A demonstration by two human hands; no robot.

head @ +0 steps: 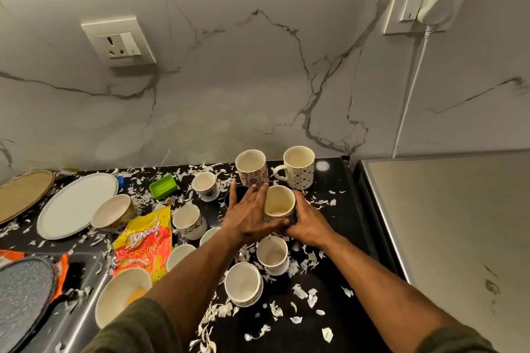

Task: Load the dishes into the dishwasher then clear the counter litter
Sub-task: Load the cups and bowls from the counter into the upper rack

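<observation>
So right now I've got both hands on one cream mug (279, 203) sitting roughly dead centre of the black counter (338, 289). My right hand (308, 223) is wrapped around its 3 o'clock side, fingers curled on the wall, which looks like the actual grip. My left hand (248, 213) is at the mug's 9 o'clock with fingers mostly straight and spread, thumb laid along the base at 6 o'clock, so it's more steadying than clamping, probably because the cups are packed so tight there's no room to close around it. There's a dark cup (238, 195) half hidden under my left fingers, can't tell much about it. At 12 o'clock from the mug stand a red-flower mug (252, 173) and, off toward 1 o'clock, a patterned mug with a handle (299, 169), both upright against the marble wall. Small cups are clustered from 6 to 10 o'clock, one white cup (272, 255) just below my hands. Further out at 9 o'clock there's a white plate (76, 205) with a bowl (113, 213) resting on its edge, and a Bingo chip bag (144, 243) at about 8 o'clock. White paper scraps (311, 296) are everywhere, so the litter part is clearly untouched. The dishwasher isn't in view at all. My guess is we're early in the loading, and lifting this mug straight up is the safe call so it doesn't knock its neighbours.
</observation>
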